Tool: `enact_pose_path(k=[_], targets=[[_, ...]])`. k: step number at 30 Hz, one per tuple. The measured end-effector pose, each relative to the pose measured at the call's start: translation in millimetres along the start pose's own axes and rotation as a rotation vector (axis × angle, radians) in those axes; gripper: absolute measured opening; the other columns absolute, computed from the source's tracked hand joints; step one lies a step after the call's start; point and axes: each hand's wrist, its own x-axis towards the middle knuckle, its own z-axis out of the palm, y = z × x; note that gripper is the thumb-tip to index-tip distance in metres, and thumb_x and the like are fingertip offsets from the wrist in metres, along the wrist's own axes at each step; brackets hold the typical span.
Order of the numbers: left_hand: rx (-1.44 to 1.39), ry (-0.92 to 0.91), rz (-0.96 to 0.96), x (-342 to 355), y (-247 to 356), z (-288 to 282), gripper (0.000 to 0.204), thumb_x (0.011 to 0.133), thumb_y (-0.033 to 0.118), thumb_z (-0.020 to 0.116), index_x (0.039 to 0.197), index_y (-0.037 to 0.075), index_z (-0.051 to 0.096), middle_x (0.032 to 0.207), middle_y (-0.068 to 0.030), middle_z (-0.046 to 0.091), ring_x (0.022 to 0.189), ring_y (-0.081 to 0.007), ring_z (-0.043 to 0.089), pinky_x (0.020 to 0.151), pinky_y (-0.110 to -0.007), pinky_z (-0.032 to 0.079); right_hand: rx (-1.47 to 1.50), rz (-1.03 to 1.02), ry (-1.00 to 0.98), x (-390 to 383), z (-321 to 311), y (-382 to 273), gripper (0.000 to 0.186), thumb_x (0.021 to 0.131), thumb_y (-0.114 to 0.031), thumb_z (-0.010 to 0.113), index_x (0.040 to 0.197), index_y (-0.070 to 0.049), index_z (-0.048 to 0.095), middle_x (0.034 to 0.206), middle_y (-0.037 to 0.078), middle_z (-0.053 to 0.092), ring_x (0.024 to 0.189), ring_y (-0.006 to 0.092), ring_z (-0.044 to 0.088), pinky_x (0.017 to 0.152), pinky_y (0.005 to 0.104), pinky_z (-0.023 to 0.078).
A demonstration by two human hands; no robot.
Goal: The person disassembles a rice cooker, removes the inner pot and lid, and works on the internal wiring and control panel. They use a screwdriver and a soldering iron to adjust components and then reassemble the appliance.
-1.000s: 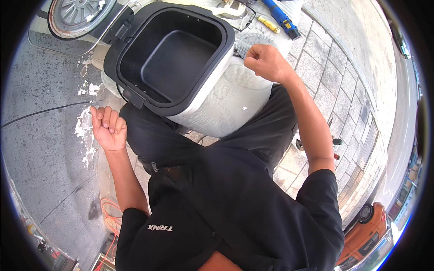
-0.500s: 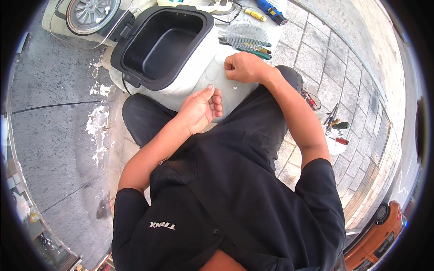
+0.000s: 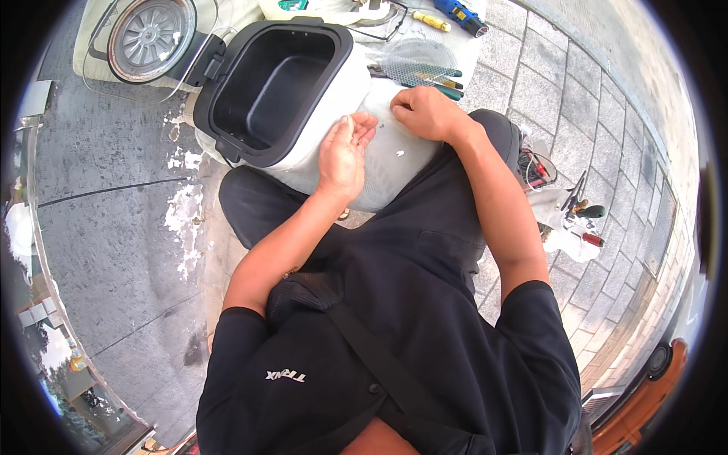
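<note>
My left hand (image 3: 345, 157) is beside the white wall of a boxy kitchen appliance (image 3: 350, 85), palm turned inward. Its fingers are loosely bent and apart from the thumb, and nothing shows in them. My right hand (image 3: 431, 112) hangs over the pale work surface (image 3: 383, 178) with its fingers curled in; whatever they may pinch is hidden. The appliance has a black rectangular cavity (image 3: 277, 95), open at the top. Its clear lid (image 3: 91, 64), with a round vented metal disc (image 3: 150, 39), is swung back to the left. A small white scrap (image 3: 400, 153) lies below my right hand.
Beyond my right hand lie a mesh sheet (image 3: 417, 59) and green-handled tools (image 3: 447, 92). Farther back are a yellow-handled screwdriver (image 3: 431, 20) and a blue power tool (image 3: 461, 17). More hand tools (image 3: 590, 211) lie on the paving at right, past my knee.
My left hand has moved up toward the appliance, and its fingers have straightened somewhat. My right hand has shifted slightly right, still curled. The whole view has shifted a little.
</note>
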Motion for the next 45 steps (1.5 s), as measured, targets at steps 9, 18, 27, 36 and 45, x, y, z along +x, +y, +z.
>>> enact_pose_path(k=[9, 18, 27, 36, 45], targets=[[0.522, -0.334, 0.351, 6, -6, -8, 0.054, 0.119, 0.032, 0.037, 0.154, -0.007, 0.047, 0.153, -0.0248, 0.058, 0.148, -0.0307, 0.049, 0.127, -0.040, 0.030, 0.026, 0.064, 0.267, -8, -10, 9, 0.030, 0.098, -0.024, 0.061, 0.111, -0.003, 0.078, 0.100, 0.024, 0.077, 0.095, 0.0410, 0.074, 0.088, 0.0451, 0.057], [0.123, -0.387, 0.250, 16, 5, -9, 0.065, 0.118, 0.042, 0.036, 0.161, -0.006, 0.037, 0.165, -0.0269, 0.043, 0.160, -0.0335, 0.032, 0.133, -0.043, 0.015, 0.080, 0.402, 0.586, -19, -40, 23, 0.034, 0.097, -0.028, 0.059, 0.111, -0.005, 0.081, 0.101, 0.024, 0.078, 0.100, 0.0424, 0.075, 0.095, 0.0457, 0.058], [0.347, -0.476, 0.333, 19, 14, -2, 0.066, 0.117, 0.043, 0.034, 0.161, -0.005, 0.038, 0.167, -0.0246, 0.040, 0.162, -0.0326, 0.028, 0.134, -0.046, 0.012, 0.103, 0.481, 0.594, -21, -48, 27, 0.038, 0.095, -0.031, 0.060, 0.114, -0.005, 0.081, 0.103, 0.024, 0.078, 0.101, 0.0406, 0.075, 0.095, 0.0440, 0.057], [0.625, -0.742, 0.256, -41, 86, 12, 0.065, 0.114, 0.047, 0.050, 0.147, -0.008, 0.056, 0.143, -0.0234, 0.066, 0.145, -0.0345, 0.054, 0.124, -0.048, 0.036, -0.260, 0.691, 0.277, 10, -91, 65, 0.060, 0.094, -0.049, 0.067, 0.121, 0.004, 0.076, 0.127, 0.027, 0.074, 0.120, 0.0419, 0.071, 0.102, 0.0472, 0.055], [0.566, -0.683, 0.224, -67, 87, -13, 0.054, 0.111, 0.034, 0.062, 0.144, -0.008, 0.059, 0.130, -0.0192, 0.072, 0.125, -0.0281, 0.069, 0.107, -0.042, 0.053, 0.225, 0.778, 0.224, 47, -85, 96, 0.057, 0.086, -0.045, 0.084, 0.108, 0.006, 0.073, 0.088, 0.012, 0.066, 0.067, 0.0223, 0.057, 0.056, 0.0397, 0.045]])
